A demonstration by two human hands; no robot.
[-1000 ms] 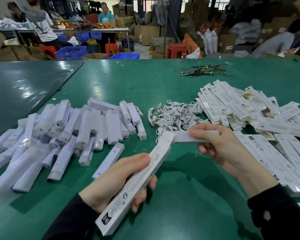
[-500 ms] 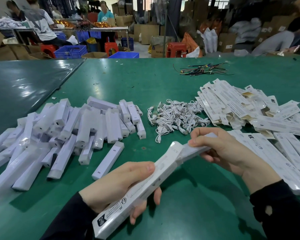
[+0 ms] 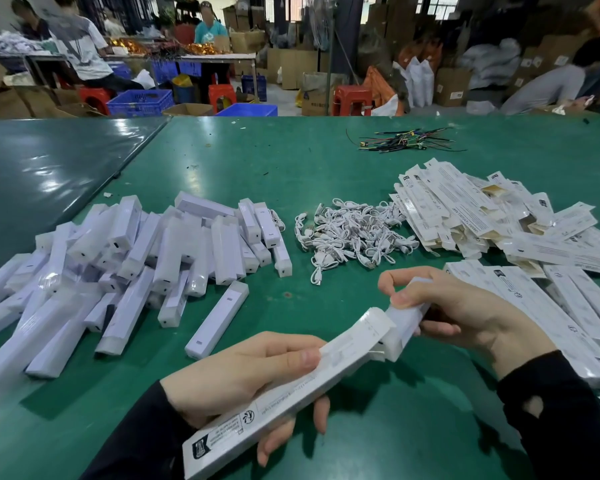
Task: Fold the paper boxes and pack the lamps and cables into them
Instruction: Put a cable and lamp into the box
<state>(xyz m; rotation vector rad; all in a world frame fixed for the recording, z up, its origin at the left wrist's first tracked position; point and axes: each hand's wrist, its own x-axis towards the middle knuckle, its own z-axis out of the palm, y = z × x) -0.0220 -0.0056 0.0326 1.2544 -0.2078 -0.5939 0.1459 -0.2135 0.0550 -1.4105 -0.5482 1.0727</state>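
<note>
- While one box (image 3: 284, 393) is gripped by the left hand (image 3: 243, 375), a lamp (image 3: 404, 323) pinched by the right hand (image 3: 465, 313) is partly inserted.
- No cable is seen packed; piles of lamps (image 3: 136, 265), cables (image 3: 354, 233) and flat boxes (image 3: 499, 216) are left on the tabletop (image 3: 291, 168).

Glossy green surface (image 3: 326, 174) carrying, at left, a heap of white lamps (image 3: 146, 258); at centre, a tangle of white cables (image 3: 354, 233); at right, flat white boxes (image 3: 499, 220) with black print and tan inner faces. The near folded box (image 3: 274, 407) is white with black text and a black emblem, beside black sleeves (image 3: 568, 420). Far: blue crates (image 3: 141, 102), red stools (image 3: 352, 98), brown cartons (image 3: 291, 67), and dark multicoloured wires (image 3: 406, 142).
</note>
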